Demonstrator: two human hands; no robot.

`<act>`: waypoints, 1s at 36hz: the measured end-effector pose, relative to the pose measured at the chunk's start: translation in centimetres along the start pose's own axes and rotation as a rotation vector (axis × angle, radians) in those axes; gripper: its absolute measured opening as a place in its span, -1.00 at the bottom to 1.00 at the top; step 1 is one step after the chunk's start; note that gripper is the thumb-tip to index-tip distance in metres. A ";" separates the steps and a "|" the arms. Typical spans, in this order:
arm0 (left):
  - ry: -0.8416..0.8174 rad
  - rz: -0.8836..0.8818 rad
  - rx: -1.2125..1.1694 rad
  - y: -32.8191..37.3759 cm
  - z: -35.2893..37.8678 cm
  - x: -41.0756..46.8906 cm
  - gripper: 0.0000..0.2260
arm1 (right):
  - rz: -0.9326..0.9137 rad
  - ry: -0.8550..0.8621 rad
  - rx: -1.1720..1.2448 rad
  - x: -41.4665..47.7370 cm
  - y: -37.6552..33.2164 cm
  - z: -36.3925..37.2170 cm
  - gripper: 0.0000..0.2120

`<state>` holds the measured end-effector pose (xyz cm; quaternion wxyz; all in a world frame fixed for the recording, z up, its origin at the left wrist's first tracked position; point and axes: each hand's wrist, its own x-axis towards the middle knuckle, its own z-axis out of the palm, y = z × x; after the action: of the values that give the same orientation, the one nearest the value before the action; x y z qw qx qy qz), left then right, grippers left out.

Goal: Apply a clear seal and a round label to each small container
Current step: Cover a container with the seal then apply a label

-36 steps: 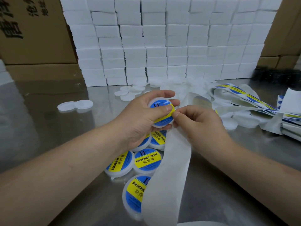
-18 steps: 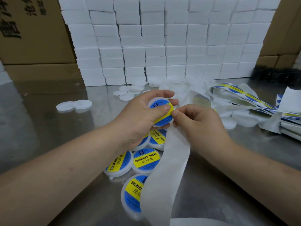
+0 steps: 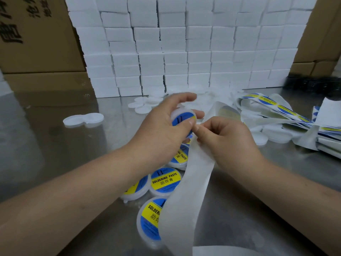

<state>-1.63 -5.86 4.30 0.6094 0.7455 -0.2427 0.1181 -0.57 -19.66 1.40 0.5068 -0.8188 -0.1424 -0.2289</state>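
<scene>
Box stack (image 3: 184, 52) along counter's (image 3: 55, 145) far edge, centre. Left carton (image 3: 36, 43) at far left corner, right carton (image 3: 323, 34) at far right corner. Lid pair (image 3: 83, 120) left of centre; loose lids (image 3: 145, 106) at stack's foot. Left hand (image 3: 162, 130) holds container (image 3: 181, 119) above centre. Right hand (image 3: 227, 139) just beside it, pinching backing strip (image 3: 188, 200). Strip trails toward near edge, over nearest of labelled containers (image 3: 165, 181) clustered below hands. Label strips (image 3: 276, 108) heaped along right edge.

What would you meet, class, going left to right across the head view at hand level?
Two blank white lids → left hand gripping a labelled container → right hand pinching a white paper strip → blue-and-yellow label strips.
</scene>
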 end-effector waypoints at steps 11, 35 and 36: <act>0.072 -0.144 0.067 -0.1 0.1 0.2 -0.89 | -0.051 -0.098 0.055 -0.2 -0.2 -0.1 -0.72; -0.013 -0.027 0.412 -0.4 -0.2 0.3 -0.66 | -0.169 -0.058 -0.111 -0.3 -0.3 -0.2 -0.58; -0.008 -0.043 0.457 -0.6 -0.4 0.5 -0.65 | -0.155 -0.044 -0.076 -0.3 -0.2 -0.2 -0.56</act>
<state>-0.84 -5.52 4.16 0.4262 0.8695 -0.1961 0.1543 -0.92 -19.77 1.48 0.4528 -0.8288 -0.2074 -0.2548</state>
